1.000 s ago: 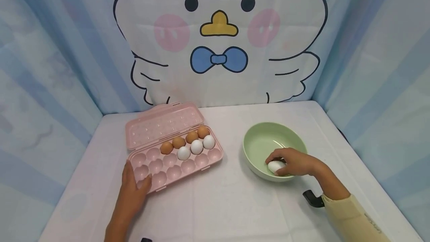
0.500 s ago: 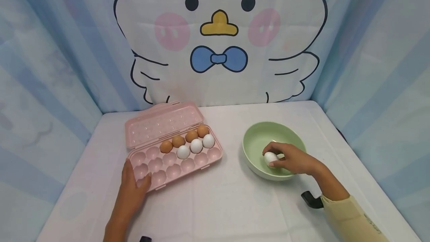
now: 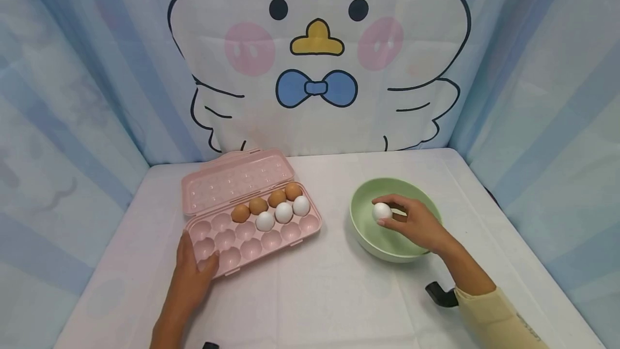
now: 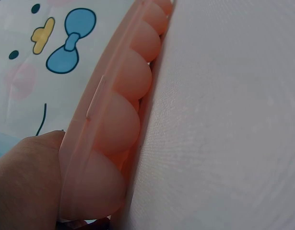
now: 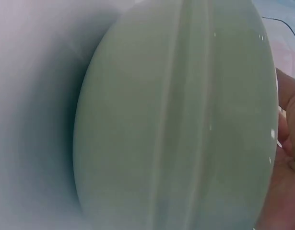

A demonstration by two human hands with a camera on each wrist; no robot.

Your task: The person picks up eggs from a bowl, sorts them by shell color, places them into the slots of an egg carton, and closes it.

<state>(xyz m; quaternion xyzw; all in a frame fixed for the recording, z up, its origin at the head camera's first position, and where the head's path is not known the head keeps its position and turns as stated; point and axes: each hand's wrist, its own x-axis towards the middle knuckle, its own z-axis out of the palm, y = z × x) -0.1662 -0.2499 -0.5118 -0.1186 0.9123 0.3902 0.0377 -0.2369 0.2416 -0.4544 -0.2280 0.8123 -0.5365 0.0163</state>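
the left hand (image 3: 191,276) lies on the near left corner of the pink egg tray (image 3: 252,236), fingers fairly straight, thumb against the rim and holding nothing; the left wrist view shows only skin against the tray's edge (image 4: 97,103). it does well to keep that steady press so the tray does not slide on the white tablecloth (image 3: 315,295). the tray's lid (image 3: 234,179) stands open behind. in the tray, four brown eggs (image 3: 266,202) fill the right end of the back row and three white eggs (image 3: 283,213) sit just in front of them; the cups to their left and the front row are bare. further right, the right hand (image 3: 411,220) pinches a white egg (image 3: 381,211) between thumb and fingertips, raised above the floor of the green bowl (image 3: 360,230), near its left side. the right wrist view shows little but the bowl's outer wall (image 5: 176,120), so the grip cannot be read there. i judge the hold should stay light and even around the shell, the egg clearing the bowl's rim before it moves sideways, and it should be set gently into a bare cup.

against the frame a second ago, the egg is no longer low at the bowl's near side: it is lifted and carried toward the left rim. the left hand and the tray's eggs are unchanged.
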